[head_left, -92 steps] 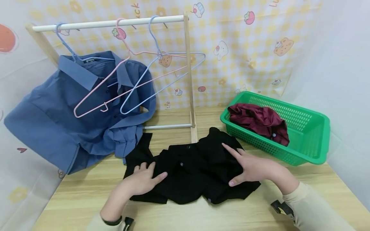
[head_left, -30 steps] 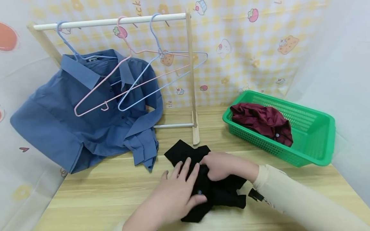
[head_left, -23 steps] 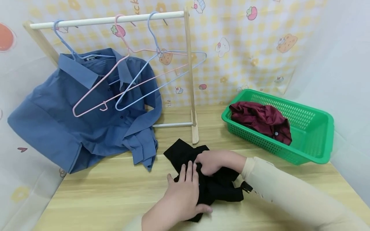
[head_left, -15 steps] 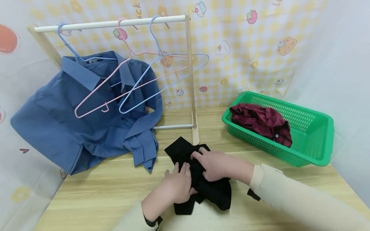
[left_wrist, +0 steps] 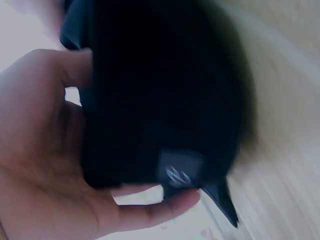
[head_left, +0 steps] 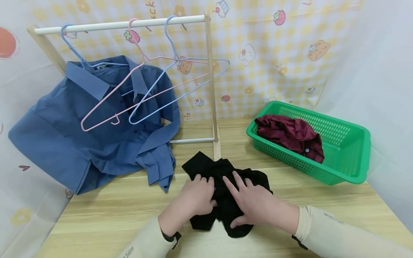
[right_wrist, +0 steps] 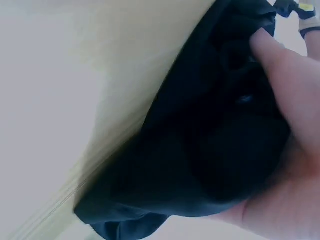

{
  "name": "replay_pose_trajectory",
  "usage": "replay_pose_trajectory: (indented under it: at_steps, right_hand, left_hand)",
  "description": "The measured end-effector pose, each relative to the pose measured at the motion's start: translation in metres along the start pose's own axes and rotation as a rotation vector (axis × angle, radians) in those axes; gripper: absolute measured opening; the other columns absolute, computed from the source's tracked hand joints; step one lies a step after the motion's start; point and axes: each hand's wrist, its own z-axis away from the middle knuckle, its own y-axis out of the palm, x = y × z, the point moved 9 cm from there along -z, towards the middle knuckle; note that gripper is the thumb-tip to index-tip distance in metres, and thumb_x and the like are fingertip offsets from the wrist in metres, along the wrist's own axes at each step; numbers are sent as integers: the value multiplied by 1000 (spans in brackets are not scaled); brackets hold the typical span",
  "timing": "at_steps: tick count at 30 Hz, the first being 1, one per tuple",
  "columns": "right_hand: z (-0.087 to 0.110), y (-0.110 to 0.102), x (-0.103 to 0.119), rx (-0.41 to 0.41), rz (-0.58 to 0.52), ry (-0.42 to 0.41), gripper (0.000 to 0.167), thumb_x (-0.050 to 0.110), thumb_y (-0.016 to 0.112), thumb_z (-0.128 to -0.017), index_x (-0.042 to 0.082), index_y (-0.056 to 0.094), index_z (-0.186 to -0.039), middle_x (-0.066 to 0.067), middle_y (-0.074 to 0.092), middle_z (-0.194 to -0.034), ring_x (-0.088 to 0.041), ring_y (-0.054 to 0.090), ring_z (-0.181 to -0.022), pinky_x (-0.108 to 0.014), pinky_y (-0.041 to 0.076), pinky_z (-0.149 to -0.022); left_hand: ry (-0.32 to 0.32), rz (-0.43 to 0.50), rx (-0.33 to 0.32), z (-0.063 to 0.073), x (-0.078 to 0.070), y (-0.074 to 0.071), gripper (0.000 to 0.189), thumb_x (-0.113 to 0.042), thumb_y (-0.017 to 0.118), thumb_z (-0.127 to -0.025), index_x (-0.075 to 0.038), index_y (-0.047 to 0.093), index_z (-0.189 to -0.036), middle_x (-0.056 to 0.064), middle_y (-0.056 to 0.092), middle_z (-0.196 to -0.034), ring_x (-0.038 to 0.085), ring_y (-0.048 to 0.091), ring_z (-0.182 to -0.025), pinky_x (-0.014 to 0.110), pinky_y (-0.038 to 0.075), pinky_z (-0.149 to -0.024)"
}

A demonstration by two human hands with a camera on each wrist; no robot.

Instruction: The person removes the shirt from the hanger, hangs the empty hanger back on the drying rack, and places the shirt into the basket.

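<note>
A crumpled black shirt [head_left: 226, 204] lies on the wooden table, folded into a narrow bundle. My left hand [head_left: 197, 195] grips its left side with curled fingers. In the left wrist view, fingers and thumb [left_wrist: 75, 70] are at the edge of the cloth, and a small grey label [left_wrist: 181, 167] shows on it. Over the shirt's right part rests my right hand [head_left: 255, 202], its fingers spread and fairly straight. A dark button [right_wrist: 245, 99] shows on the cloth in the right wrist view, beside the right thumb [right_wrist: 270, 50].
A blue shirt [head_left: 106, 125] hangs at the left on a rack with a white rail [head_left: 122, 25]. A pink hanger [head_left: 113, 86] and a light blue hanger [head_left: 175, 93] hang beside it. At the right, a green basket [head_left: 348, 172] holds a maroon garment [head_left: 288, 134].
The black shirt, spread wide at first, has been gathered into a smaller bundle. My right hand has let go of its grip, spread its fingers and shifted right. The left hand's fingers have curled.
</note>
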Motion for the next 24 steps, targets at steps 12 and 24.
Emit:
replay_pose_trajectory:
  at_steps: [12, 24]
  right_hand:
    - [-20, -10, -11, -169, 36, -234, 91, 60, 81, -87, 15, 49, -159, -9, 67, -95, -18, 63, -71, -36, 60, -72]
    - [-32, 1, -22, -107, -72, -206, 104, 66, 77, -89, 4, 38, -162, -21, 72, -115, -25, 73, -77, -40, 63, -77]
  left_hand:
    - [-63, 262, 36, -17, 32, 7, 98, -67, 88, -76, -5, 60, -147, 30, 47, -160, 50, 54, -140, 60, 55, -105]
    - [-63, 352, -3, -26, 28, 5, 111, -45, 99, -73, 4, 43, -156, 30, 62, -141, 42, 65, -127, 49, 55, -107]
